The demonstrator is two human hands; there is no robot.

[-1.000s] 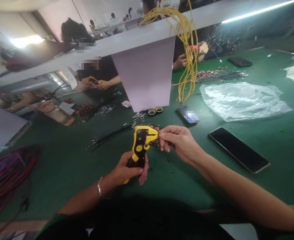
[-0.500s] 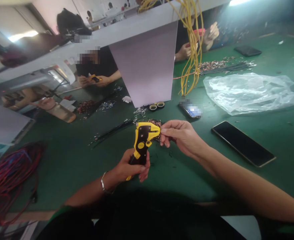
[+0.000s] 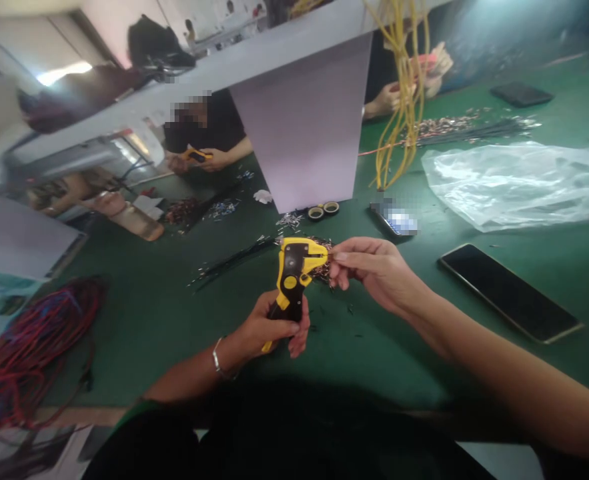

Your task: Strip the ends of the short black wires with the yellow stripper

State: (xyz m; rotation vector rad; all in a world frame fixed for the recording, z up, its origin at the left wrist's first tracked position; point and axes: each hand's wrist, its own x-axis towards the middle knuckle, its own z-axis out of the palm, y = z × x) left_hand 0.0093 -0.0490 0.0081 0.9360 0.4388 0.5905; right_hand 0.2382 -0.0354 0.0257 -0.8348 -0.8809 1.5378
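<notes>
My left hand [image 3: 274,325] is wrapped round the handle of a yellow and black wire stripper [image 3: 292,277], held upright above the green table. The tool's jaws point right. At their tip, my right hand [image 3: 367,265] is closed in a pinch, thumb against fingers; whatever sits between the fingertips is too small to make out. Behind the jaws lies a heap of short copper-coloured pieces [image 3: 321,268], partly hidden by the tool and my fingers. A bundle of thin black wires [image 3: 239,259] lies to the left of the tool, its ends silvery.
Red and blue cable [image 3: 39,340] is coiled at the left. A black phone [image 3: 509,291], a lit phone [image 3: 395,220] and a clear plastic bag [image 3: 519,187] lie to the right. Yellow wires [image 3: 401,100] hang from the shelf. Two tape rolls [image 3: 323,211] stand by the white panel [image 3: 307,133]. Co-workers sit opposite.
The whole view has shifted, so everything appears slightly further right. My hands keep the same hold, with the right fingertips still at the wire stripper's jaws.
</notes>
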